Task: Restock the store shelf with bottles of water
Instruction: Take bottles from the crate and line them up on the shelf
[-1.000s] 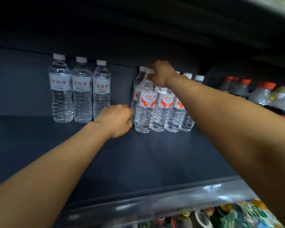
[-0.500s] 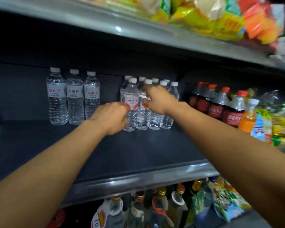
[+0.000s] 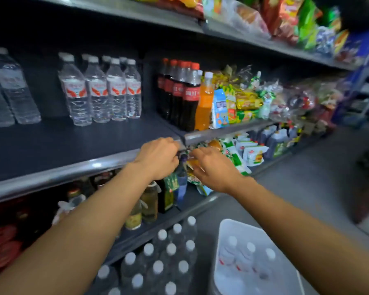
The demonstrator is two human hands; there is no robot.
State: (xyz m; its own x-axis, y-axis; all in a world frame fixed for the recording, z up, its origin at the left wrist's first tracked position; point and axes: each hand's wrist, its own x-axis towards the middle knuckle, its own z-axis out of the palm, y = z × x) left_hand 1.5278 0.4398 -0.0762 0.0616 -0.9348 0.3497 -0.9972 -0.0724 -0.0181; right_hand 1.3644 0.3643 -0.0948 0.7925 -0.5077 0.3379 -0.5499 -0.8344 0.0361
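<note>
Both hands have come back from the row of red-labelled water bottles at the back of the shelf and now hang in front of its metal lip, while the view has swung right and down to take in the supply on the floor.

That shelf is the biggest thing in view: a dark deck with bare space in front of the red-labelled row and of a second group of water bottles at far left. Cola bottles and an orange drink stand just right of the water.

Below, near the floor, a shrink-wrapped pack of water shows rows of white caps, and beside it a white crate holds more capped bottles.

The left hand is loosely curled and holds nothing. The right hand has relaxed, slightly spread fingers and is likewise empty.

A full bottle should feel moderately heavy for its size, with thin ribbed walls that give under a squeeze and a smooth, possibly slick label. The firmest hold is probably around the neck just under the cap, or around the ribbed waist; the crate's loose bottles look easier to lift than those in the wrapped pack.
</note>
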